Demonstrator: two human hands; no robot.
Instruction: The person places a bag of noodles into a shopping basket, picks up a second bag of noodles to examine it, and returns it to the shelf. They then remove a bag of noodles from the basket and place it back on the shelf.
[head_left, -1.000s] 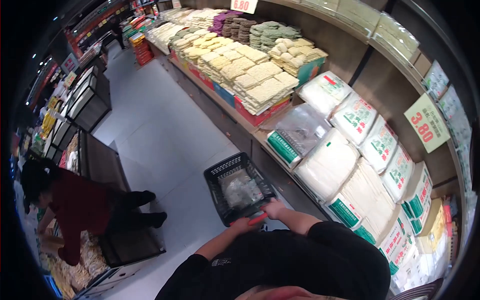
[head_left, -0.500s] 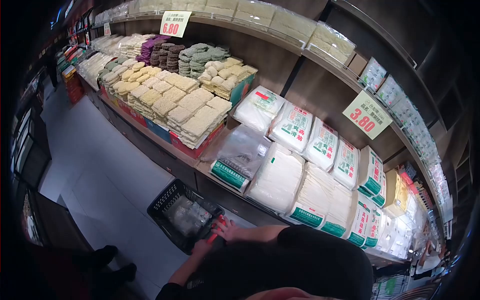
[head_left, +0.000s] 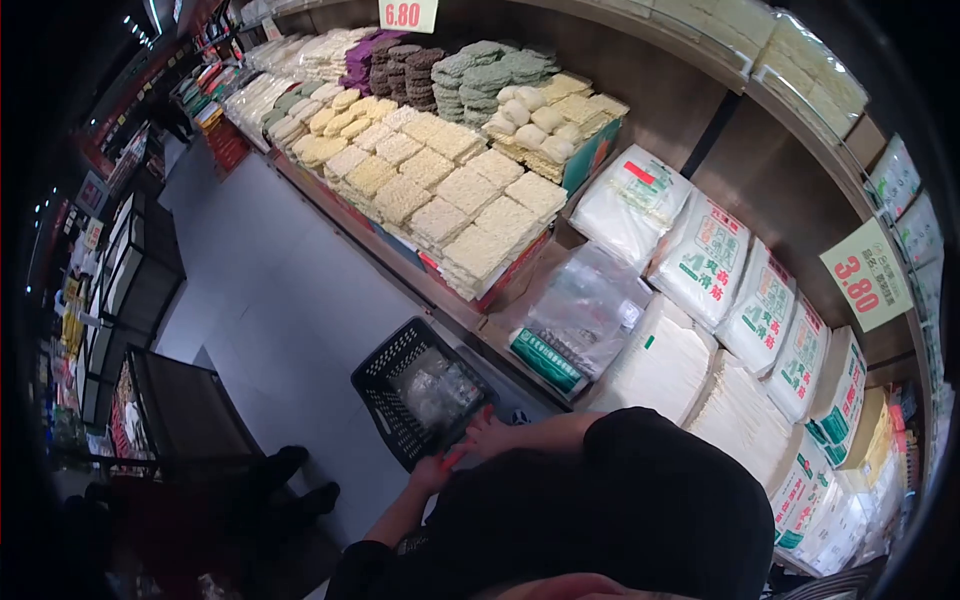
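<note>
A black plastic basket (head_left: 375, 385) is low in front of me, with clear plastic-wrapped items (head_left: 437, 392) inside. My left hand (head_left: 433, 470) is closed around its red handle (head_left: 454, 457). Over the handle's right end, my right hand (head_left: 487, 436) has its fingers loosely apart, resting at the handle rather than wrapped round it. To the right of the basket, a clear plastic bag (head_left: 585, 305) lies on the shelf beside white noodle packages (head_left: 700, 250).
Stacked yellow noodle cakes (head_left: 435, 185) line the shelf ahead. Price signs (head_left: 862, 275) hang above. A person in dark clothing (head_left: 200, 510) is at the lower left, near a dark display counter (head_left: 185, 405). The grey floor aisle (head_left: 240, 250) runs between.
The view swung right, then partly back left. My right hand's fingers, closed on the handle at first, have loosened and spread. The basket stays in front of me.
</note>
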